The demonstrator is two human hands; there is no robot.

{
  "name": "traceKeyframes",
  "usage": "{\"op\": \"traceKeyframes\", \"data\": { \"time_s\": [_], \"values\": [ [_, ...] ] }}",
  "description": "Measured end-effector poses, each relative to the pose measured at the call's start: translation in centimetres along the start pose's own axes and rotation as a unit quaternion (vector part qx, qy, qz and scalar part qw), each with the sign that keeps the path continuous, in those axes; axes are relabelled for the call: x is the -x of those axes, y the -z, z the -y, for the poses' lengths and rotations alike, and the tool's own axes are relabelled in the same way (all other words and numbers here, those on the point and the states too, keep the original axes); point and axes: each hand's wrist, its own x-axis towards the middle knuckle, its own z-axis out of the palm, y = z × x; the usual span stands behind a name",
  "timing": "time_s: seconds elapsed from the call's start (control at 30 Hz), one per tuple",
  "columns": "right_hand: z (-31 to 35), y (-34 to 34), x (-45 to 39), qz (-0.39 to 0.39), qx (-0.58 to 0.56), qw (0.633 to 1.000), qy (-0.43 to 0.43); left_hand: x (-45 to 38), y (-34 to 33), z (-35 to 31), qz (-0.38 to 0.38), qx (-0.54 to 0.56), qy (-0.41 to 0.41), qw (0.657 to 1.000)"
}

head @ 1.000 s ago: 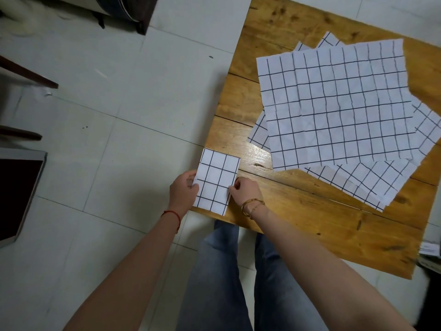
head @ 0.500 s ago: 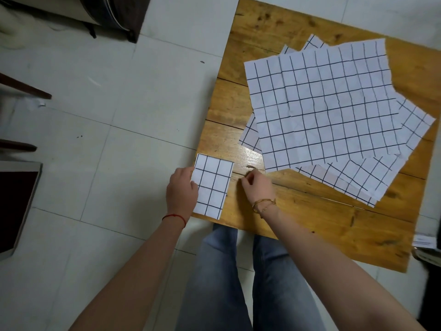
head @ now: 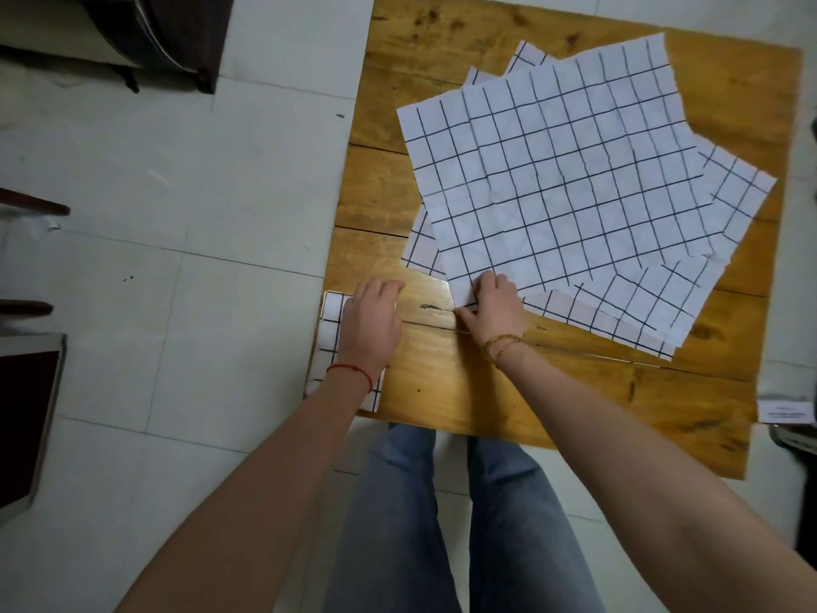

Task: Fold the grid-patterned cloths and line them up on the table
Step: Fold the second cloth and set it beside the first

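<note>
— How do the cloths look?
— White with a black grid. The folded cloth (head: 329,342) lies at the tabletop (head: 442,391) corner under her flat, relaxed left hand (head: 370,323).
— The right hand (head: 495,303)?
— Pinching the near corner of the top unfolded cloth (head: 552,179).
</note>
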Motion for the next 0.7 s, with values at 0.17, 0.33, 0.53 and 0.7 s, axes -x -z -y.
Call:
{"op": "traceKeyframes", "data": {
  "time_s": [0.17,0.33,0.53,0.7],
  "values": [
    [-0.5,0.0,-0.9,0.013,-0.007,1.000,0.020,0.0,-0.7,-1.9,0.005,0.004,-0.024,1.000],
    [-2.8,1.5,-0.8,0.000,-0.086,0.995,0.054,-0.8,-1.1,-4.3,0.016,0.004,-0.046,0.999],
    [-6.0,5.9,1.7,0.025,-0.171,0.973,0.151,-2.6,0.2,-9.4,-0.002,-0.036,-0.099,0.994],
    [-7.6,10.6,4.2,-0.004,-0.203,0.965,0.164,-3.6,2.4,-13.3,0.006,-0.036,-0.108,0.993]
  ]
}}
